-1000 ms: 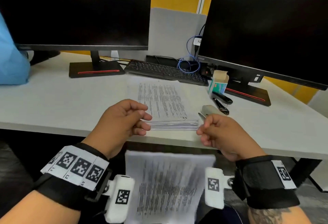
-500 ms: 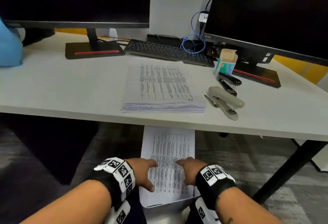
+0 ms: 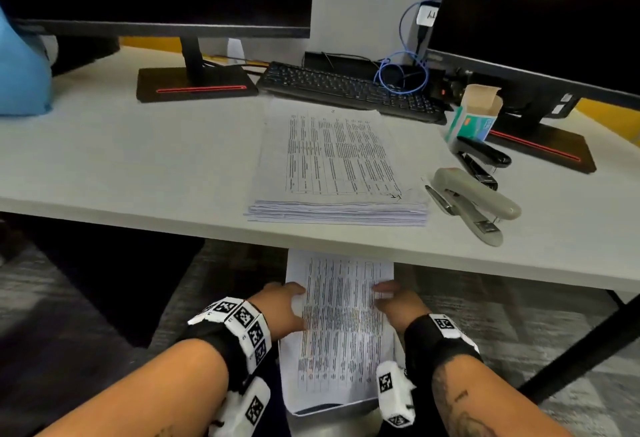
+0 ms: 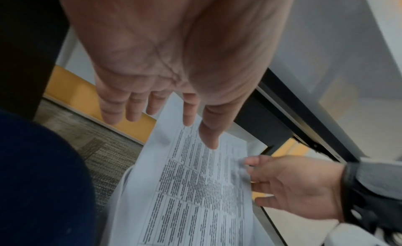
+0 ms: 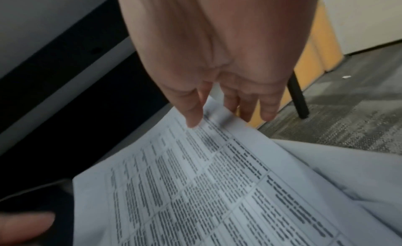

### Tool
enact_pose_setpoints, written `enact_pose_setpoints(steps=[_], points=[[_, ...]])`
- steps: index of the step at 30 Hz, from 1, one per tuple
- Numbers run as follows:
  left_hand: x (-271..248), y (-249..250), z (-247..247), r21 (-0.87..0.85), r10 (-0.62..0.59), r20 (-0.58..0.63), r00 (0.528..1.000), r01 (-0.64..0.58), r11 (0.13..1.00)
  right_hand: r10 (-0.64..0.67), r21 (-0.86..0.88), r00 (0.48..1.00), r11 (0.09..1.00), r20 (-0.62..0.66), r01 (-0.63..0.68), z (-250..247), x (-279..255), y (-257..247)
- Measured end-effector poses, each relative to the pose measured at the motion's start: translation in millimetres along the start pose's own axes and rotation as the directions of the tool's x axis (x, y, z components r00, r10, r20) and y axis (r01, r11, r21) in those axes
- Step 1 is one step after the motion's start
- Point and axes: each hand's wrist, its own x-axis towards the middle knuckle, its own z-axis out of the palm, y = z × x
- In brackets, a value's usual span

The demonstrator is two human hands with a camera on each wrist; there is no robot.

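Sheet (image 3: 341, 325): printed table, face up, held low below the front edge of the desk (image 3: 138, 166) and in front of the person. Its far end slips out of sight under the desk edge.

Left hand (image 3: 282, 308): at the sheet's left edge. Fingers straight and spread, thumb laid on the printed face, the outer fingers clear of the paper.

Right hand (image 3: 398, 305): at the right edge, level with the left. Fingers straight, thumb tip on the print near the far corner. The other fingers run past the edge, possibly under the paper; the blur makes this hard to judge.

Neither hand curls round the sheet. More white paper shows beneath it on the right side.

On the desk: stack (image 3: 339, 159) of like printed pages near the front edge, directly above the sheet. Grey stapler (image 3: 474, 197) lies just right of the stack, with a black stapler (image 3: 483, 156) and an open box (image 3: 474, 118) behind it. Keyboard (image 3: 346, 90) sits beyond the stack.
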Motion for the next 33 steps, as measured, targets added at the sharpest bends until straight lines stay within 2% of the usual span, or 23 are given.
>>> enact_pose_setpoints(steps=[2, 4, 6, 8, 11, 13, 14, 17, 19, 21, 24, 25, 28, 31, 33], points=[[4, -5, 1, -0.068, -0.030, -0.023, 0.999, 0.028, 0.997, 0.035, 0.163, 0.993, 0.986, -0.113, -0.016, -5, 3, 5], [7, -7, 2, -0.120, -0.055, -0.055, 0.997, 0.048, 0.992, 0.067, 0.298, 0.989, 0.954, -0.130, -0.026, -8, 3, 7], [9, -9, 2, -0.215, -0.075, -0.109, 0.991, 0.050, 0.975, 0.028, 0.325, 0.999, 0.945, 0.015, -0.032, -10, 0, 4], [12, -12, 0, -0.334, -0.091, -0.212, 0.973, 0.015, 0.942, -0.017, 0.291, 0.987, 0.956, 0.162, -0.032, -11, -9, -2], [6, -14, -7, -0.489, -0.167, -0.378, 0.911, -0.043, 0.871, -0.091, 0.379, 0.958, 0.925, 0.273, -0.020, -17, -22, -1], [-3, -14, -14, -0.584, -0.184, -0.405, 0.896, -0.099, 0.806, -0.133, 0.467, 0.937, 0.884, 0.322, -0.034, -28, -35, -1], [-7, -15, -17, -0.600, -0.145, -0.389, 0.910, -0.131, 0.789, -0.162, 0.498, 0.926, 0.867, 0.342, -0.033, -35, -43, -2], [-27, -12, -29, -0.601, 0.072, -0.265, 0.962, -0.223, 0.767, -0.274, 0.543, 0.882, 0.839, 0.384, 0.024, -59, -67, -7], [-44, -3, -37, -0.594, 0.195, -0.175, 0.965, -0.261, 0.761, -0.359, 0.563, 0.850, 0.822, 0.386, 0.091, -75, -79, -12], [-60, 8, -45, -0.595, 0.279, -0.131, 0.951, -0.301, 0.745, -0.442, 0.587, 0.815, 0.794, 0.376, 0.160, -88, -91, -19], [-82, 28, -61, -0.595, 0.338, -0.175, 0.925, -0.373, 0.712, -0.537, 0.595, 0.765, 0.761, 0.356, 0.257, -111, -110, -38], [-88, 34, -68, -0.589, 0.357, -0.198, 0.913, -0.402, 0.701, -0.551, 0.599, 0.766, 0.750, 0.332, 0.280, -120, -117, -46], [-104, 51, -88, -0.599, 0.371, -0.279, 0.886, -0.463, 0.654, -0.530, 0.619, 0.825, 0.720, 0.198, 0.314, -143, -142, -71], [-118, 70, -104, -0.632, 0.334, -0.425, 0.842, -0.540, 0.556, -0.530, 0.577, 0.846, 0.709, 0.055, 0.406, -160, -162, -94], [-127, 84, -113, -0.657, 0.296, -0.509, 0.808, -0.587, 0.473, -0.529, 0.478, 0.848, 0.734, -0.042, 0.482, -167, -175, -111]])
